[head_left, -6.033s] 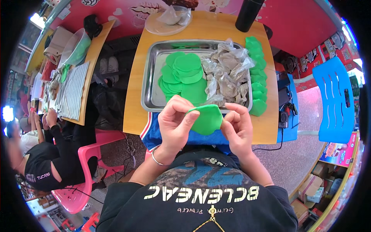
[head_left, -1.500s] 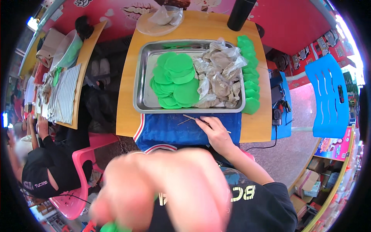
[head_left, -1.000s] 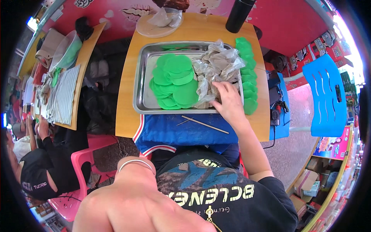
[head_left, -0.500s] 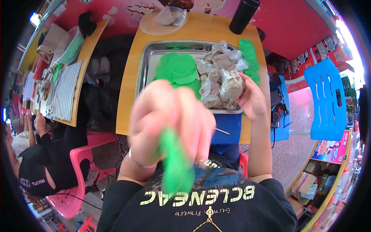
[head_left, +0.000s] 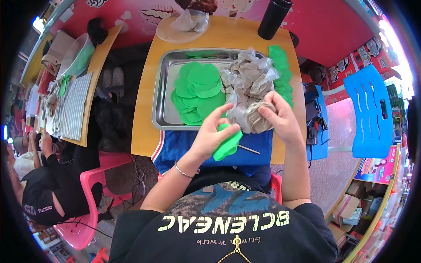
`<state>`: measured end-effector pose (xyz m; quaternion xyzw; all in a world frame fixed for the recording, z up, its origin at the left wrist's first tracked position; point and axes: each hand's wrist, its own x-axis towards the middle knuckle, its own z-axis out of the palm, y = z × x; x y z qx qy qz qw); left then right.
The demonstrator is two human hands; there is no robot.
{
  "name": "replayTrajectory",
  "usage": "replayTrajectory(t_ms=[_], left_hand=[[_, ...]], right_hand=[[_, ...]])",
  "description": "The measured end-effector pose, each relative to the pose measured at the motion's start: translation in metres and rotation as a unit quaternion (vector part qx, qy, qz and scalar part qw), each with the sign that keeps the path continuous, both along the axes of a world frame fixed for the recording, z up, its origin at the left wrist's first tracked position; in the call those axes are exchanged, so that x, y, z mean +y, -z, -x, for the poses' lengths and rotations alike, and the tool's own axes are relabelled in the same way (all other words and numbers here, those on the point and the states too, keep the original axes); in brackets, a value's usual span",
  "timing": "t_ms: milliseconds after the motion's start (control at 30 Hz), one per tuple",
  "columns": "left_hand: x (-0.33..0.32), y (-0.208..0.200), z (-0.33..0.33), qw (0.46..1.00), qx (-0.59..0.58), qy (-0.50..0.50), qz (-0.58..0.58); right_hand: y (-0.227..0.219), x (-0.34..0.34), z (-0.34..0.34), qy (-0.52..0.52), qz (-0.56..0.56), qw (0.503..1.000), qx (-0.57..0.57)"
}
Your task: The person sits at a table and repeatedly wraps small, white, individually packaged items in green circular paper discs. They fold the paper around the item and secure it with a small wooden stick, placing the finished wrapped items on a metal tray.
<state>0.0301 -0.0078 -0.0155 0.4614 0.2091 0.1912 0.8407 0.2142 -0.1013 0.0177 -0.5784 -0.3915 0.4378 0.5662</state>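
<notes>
My left hand [head_left: 214,133], index finger stretched out, holds a soft folded green piece [head_left: 226,147] over the tray's near edge. My right hand [head_left: 283,117] pinches a crumpled grey-brown clump [head_left: 258,118] at the tray's near right. Behind it lies a see-through plastic bag [head_left: 252,70] full of similar grey-brown material. Flat, round green discs [head_left: 203,79] are piled on the left side of the metal tray [head_left: 157,105]. Between my hands, the clump lies against the bag's near end; whether it is loose from the bag I cannot tell.
More green discs [head_left: 280,65] lie in a row right of the tray. At the back of the table [head_left: 142,101] stand a black cylinder [head_left: 274,19] and a round lid [head_left: 164,33] with a plastic bag. A thin stick [head_left: 249,149] rests on blue cloth [head_left: 175,147] near me.
My left hand has come down from close to the camera toward the tray, still holding the green piece. My right hand, earlier cupped at the bag's side, now pinches the grey-brown clump.
</notes>
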Motion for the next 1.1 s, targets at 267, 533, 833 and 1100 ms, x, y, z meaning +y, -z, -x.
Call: replayTrajectory(t_ms=[267,533,833,1100], left_hand=[[0.002,0.000,-0.007,0.998,-0.028,-0.043,-0.040],[0.007,-0.002,-0.005,0.955,-0.052,-0.069,-0.284],[0.012,-0.004,0.004,0.987,0.042,-0.020,-0.156],[0.015,-0.006,0.010,0.998,-0.010,-0.047,-0.047]], right_hand=[[-0.003,0.001,0.016,-0.017,-0.023,1.000,0.001],[0.006,-0.003,0.021,-0.071,0.061,0.988,0.121],[0.016,0.002,0.029,0.093,-0.026,0.995,-0.026],[0.021,-0.013,0.032,-0.023,-0.041,0.891,0.451]])
